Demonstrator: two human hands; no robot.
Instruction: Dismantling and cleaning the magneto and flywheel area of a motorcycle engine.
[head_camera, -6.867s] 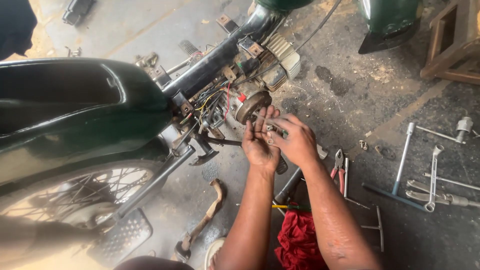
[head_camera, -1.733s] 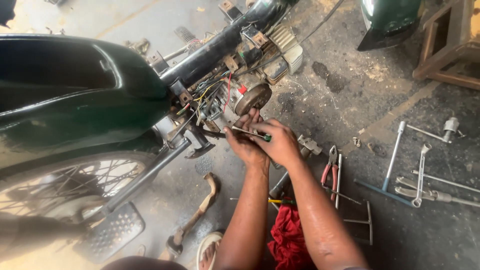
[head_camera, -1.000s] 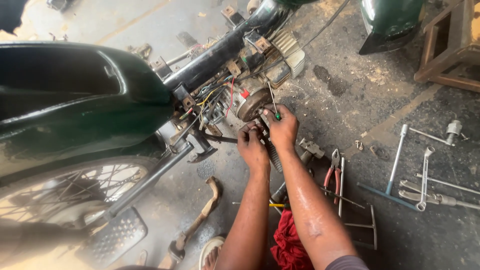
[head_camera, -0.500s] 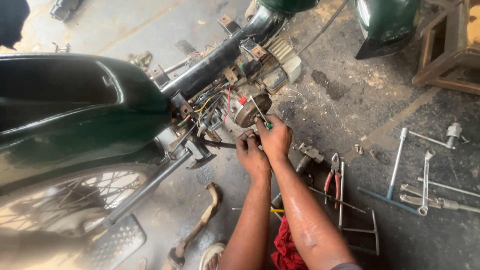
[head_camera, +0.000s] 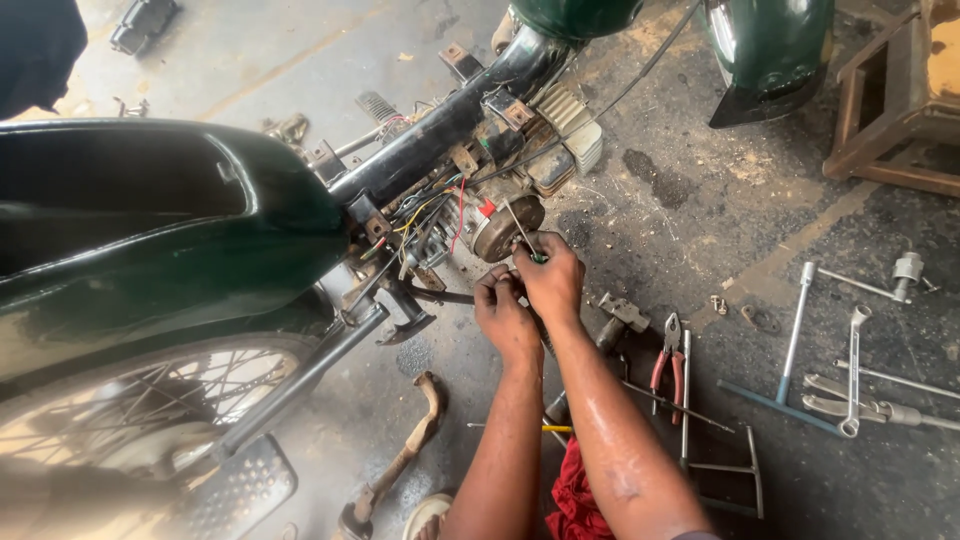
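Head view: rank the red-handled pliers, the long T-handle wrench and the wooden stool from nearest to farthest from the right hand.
From the right hand:
1. Red-handled pliers, on the floor just right of the forearm.
2. Long T-handle wrench, farther right on the floor.
3. Wooden stool, top right corner.

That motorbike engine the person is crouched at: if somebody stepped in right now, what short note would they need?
Right hand: grip shut on a green-handled screwdriver, tip at the round engine disc.
Left hand: just below the disc, fingers curled; what it holds is hidden.
Motorbike: side open, wires exposed.
Red pliers and wrenches lie on the floor to the right.
Done: cover off. Left: work at the disc, reassembly.
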